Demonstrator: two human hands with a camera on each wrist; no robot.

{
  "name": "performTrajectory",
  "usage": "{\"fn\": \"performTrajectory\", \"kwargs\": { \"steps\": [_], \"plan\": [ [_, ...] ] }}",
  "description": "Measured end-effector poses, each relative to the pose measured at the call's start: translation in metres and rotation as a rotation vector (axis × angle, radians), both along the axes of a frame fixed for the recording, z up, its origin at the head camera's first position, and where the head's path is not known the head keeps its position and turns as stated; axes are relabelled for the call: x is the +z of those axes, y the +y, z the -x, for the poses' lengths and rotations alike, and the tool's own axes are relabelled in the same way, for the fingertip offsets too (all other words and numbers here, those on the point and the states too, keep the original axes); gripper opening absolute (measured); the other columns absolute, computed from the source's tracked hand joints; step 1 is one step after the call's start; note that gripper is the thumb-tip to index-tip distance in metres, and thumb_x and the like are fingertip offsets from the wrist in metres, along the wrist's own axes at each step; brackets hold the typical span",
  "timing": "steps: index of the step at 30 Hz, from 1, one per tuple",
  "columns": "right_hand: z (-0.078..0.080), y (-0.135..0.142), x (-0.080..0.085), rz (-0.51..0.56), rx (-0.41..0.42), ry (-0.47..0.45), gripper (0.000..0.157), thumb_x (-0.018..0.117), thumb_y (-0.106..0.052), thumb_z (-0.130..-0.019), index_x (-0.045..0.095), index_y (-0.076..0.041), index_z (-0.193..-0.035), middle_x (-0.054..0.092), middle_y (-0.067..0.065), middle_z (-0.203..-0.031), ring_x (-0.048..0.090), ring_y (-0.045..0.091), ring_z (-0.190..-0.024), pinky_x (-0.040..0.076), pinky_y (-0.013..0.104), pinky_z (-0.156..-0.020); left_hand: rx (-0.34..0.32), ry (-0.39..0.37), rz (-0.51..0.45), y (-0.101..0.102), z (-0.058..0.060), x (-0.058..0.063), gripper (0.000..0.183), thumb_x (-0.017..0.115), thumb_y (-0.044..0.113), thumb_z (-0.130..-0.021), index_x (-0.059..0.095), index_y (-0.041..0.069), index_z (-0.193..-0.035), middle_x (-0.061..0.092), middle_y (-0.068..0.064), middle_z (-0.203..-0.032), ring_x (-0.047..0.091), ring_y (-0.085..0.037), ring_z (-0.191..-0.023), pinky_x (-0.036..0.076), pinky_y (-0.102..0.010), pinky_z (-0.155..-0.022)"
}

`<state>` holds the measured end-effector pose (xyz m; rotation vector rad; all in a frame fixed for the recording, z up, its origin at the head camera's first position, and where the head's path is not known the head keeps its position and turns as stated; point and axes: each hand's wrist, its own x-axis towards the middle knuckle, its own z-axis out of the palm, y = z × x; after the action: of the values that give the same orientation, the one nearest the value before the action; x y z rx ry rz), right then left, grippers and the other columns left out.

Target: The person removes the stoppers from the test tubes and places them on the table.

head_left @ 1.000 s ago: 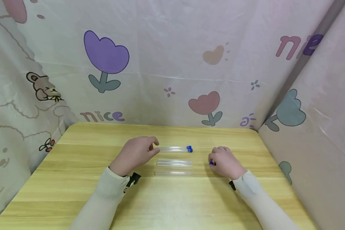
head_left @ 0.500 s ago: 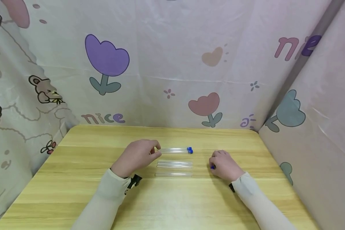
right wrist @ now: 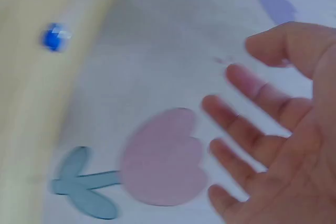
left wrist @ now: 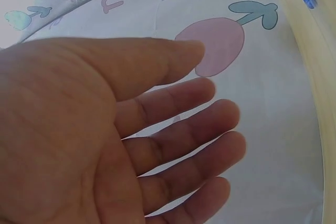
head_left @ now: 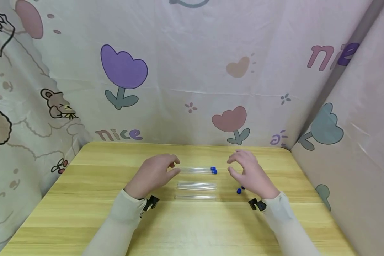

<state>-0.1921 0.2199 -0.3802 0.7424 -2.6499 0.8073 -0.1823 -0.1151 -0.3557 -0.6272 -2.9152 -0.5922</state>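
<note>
Clear tubes with blue caps (head_left: pixel 214 170) lie crosswise at the back of the group on the table. In front of them are uncapped clear tubes (head_left: pixel 196 186), then a single clear tube (head_left: pixel 195 197) nearest the person. My left hand (head_left: pixel 153 175) is beside the left ends of the capped tubes, its fingers relaxed and holding nothing. To the right of the tubes hovers my right hand (head_left: pixel 249 175), fingers spread and bare. Below its palm rest loose blue caps (head_left: pixel 239 191), one partly hidden by the hand. The right wrist view shows its fingers (right wrist: pixel 236 121) apart, a blurred blue cap (right wrist: pixel 53 37) far off.
The wooden table (head_left: pixel 192 231) meets a patterned curtain (head_left: pixel 179 71) at the back. More curtain hangs along the left and right sides. Dark wrist devices (head_left: pixel 151 202) sit at both cuffs.
My right hand has released the blue caps onto the table, risen slightly away and spread its fingers. My left hand has stayed nearly where it was. The head view has shifted slightly.
</note>
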Motion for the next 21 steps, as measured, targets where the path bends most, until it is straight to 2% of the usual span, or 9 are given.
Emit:
{"fn": "performTrajectory", "kwargs": {
  "steps": [3,6,11,16,21],
  "plan": [
    [-0.005,-0.007,0.014,0.019,-0.027,0.029,0.020,0.072,-0.014,-0.095,0.068,-0.011,-0.115,0.066,0.007,-0.126,0.042,0.037,-0.142,0.029,0.059,-0.118,0.003,0.034,-0.032,-0.002,-0.001,0.000,0.027,0.074,0.028,-0.097,0.073,0.013,-0.119,0.073,-0.002,-0.112,0.070,-0.020,-0.098,0.059,-0.040,-0.086],
    [-0.011,-0.014,0.020,0.015,-0.027,0.030,0.025,0.071,-0.016,-0.097,0.067,-0.010,-0.121,0.065,0.007,-0.128,0.048,0.034,-0.136,0.036,0.055,-0.115,0.001,0.058,-0.054,-0.004,0.000,0.001,0.030,0.074,0.026,-0.097,0.071,0.011,-0.122,0.072,-0.005,-0.118,0.070,-0.022,-0.103,0.058,-0.042,-0.088],
    [-0.019,-0.020,0.021,-0.040,-0.014,0.021,0.032,0.070,-0.020,-0.098,0.064,-0.008,-0.127,0.065,0.005,-0.128,0.058,0.028,-0.125,0.047,0.049,-0.107,0.026,0.058,-0.048,-0.005,0.002,-0.001,0.033,0.073,0.027,-0.097,0.070,0.011,-0.126,0.071,-0.006,-0.121,0.069,-0.022,-0.105,0.058,-0.042,-0.087],
    [-0.025,-0.019,0.022,-0.064,-0.051,-0.005,0.033,0.072,-0.022,-0.097,0.064,-0.011,-0.127,0.065,0.002,-0.128,0.059,0.024,-0.124,0.050,0.047,-0.104,0.011,0.047,-0.046,-0.005,0.003,-0.002,0.034,0.072,0.028,-0.098,0.069,0.011,-0.127,0.071,-0.005,-0.123,0.069,-0.022,-0.106,0.058,-0.042,-0.087],
    [-0.025,-0.020,0.022,-0.101,-0.051,-0.019,0.035,0.072,-0.026,-0.098,0.064,-0.010,-0.128,0.065,0.003,-0.128,0.061,0.022,-0.120,0.052,0.045,-0.102,0.017,0.065,-0.044,-0.009,0.004,-0.002,0.032,0.074,0.026,-0.097,0.070,0.010,-0.124,0.071,-0.005,-0.122,0.070,-0.022,-0.103,0.058,-0.042,-0.086]
  ]
}}
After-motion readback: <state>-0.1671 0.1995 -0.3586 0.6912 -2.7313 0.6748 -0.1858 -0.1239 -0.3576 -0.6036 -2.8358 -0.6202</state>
